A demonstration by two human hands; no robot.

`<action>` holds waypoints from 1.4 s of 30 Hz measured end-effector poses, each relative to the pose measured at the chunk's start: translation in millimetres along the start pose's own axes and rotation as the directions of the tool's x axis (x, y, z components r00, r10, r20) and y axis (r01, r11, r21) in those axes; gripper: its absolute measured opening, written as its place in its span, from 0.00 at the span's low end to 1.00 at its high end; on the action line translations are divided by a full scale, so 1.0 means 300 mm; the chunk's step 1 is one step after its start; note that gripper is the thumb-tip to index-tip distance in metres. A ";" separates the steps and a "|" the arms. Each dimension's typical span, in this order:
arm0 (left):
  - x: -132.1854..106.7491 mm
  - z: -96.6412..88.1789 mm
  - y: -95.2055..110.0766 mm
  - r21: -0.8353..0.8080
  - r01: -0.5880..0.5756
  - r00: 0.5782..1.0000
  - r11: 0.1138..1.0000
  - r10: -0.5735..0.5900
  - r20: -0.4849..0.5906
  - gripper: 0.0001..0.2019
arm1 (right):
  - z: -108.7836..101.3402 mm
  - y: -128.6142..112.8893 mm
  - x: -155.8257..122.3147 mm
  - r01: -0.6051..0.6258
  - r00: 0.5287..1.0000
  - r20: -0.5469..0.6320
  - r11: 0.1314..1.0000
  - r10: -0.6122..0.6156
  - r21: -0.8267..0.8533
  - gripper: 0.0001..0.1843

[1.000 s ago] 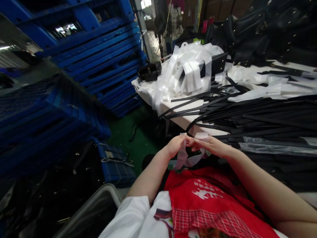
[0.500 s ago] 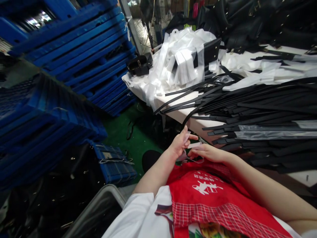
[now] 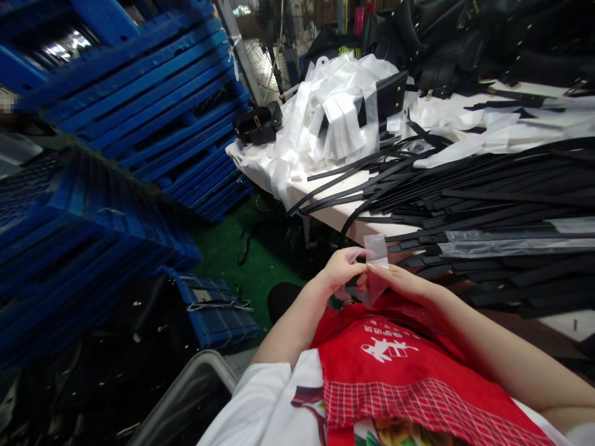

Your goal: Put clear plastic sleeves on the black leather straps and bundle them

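I have the left hand (image 3: pixel 343 270) and right hand (image 3: pixel 403 280), pinched closed, gripping a translucent whitish plastic strip (image 3: pixel 375 249) near the red cloth apron (image 3: pixel 432 356).

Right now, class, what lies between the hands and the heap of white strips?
In the head view, black straps crossing the edge of the white table.

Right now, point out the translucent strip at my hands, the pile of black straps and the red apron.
Translucent strip (image 3: pixel 376 249), head view: on its upper, raised part.
Black straps (image 3: pixel 502 187), head view: on the middle of the pile.
Red apron (image 3: pixel 434 358), head view: on its plain, unchecked cloth.
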State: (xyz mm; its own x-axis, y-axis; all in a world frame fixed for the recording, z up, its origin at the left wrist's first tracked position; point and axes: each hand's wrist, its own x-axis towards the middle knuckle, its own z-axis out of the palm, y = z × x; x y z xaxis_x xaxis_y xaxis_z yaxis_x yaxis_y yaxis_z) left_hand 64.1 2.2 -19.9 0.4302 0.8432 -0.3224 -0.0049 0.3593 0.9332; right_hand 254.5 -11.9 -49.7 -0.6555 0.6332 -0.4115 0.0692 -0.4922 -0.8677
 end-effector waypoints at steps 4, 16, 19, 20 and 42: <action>0.047 0.031 -0.012 -0.043 -0.087 0.983 0.995 0.079 -0.166 0.18 | -0.031 0.003 0.002 0.018 1.000 0.006 0.981 -0.018 -0.195 0.33; 0.031 -0.035 0.212 0.048 -0.266 0.943 0.963 0.250 0.219 0.21 | -0.048 -0.104 0.000 0.120 0.993 -0.034 0.956 -0.115 0.267 0.34; 0.047 -0.044 0.199 0.064 -0.284 0.957 0.957 0.280 0.070 0.21 | -0.043 -0.109 0.017 0.139 0.989 -0.083 0.972 -0.126 0.190 0.23; 0.049 -0.044 0.188 0.069 -0.279 0.959 0.958 0.282 -0.026 0.22 | -0.040 -0.110 0.023 0.174 0.977 -0.153 0.972 -0.149 0.159 0.21; 0.010 0.033 0.088 0.084 -0.259 0.911 0.962 0.273 -0.310 0.19 | -0.002 -0.139 0.001 0.284 0.887 -0.274 0.907 -0.371 -0.310 0.22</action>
State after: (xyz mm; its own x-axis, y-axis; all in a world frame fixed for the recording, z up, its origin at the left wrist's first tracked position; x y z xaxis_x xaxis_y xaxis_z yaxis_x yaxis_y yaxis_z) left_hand 74.0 10.1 5.3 0.1106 0.9899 -0.0884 -0.0404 0.0933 0.9948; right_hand 251.8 9.2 -13.9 -0.4014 0.9081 -0.1193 0.1096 -0.0817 -0.9906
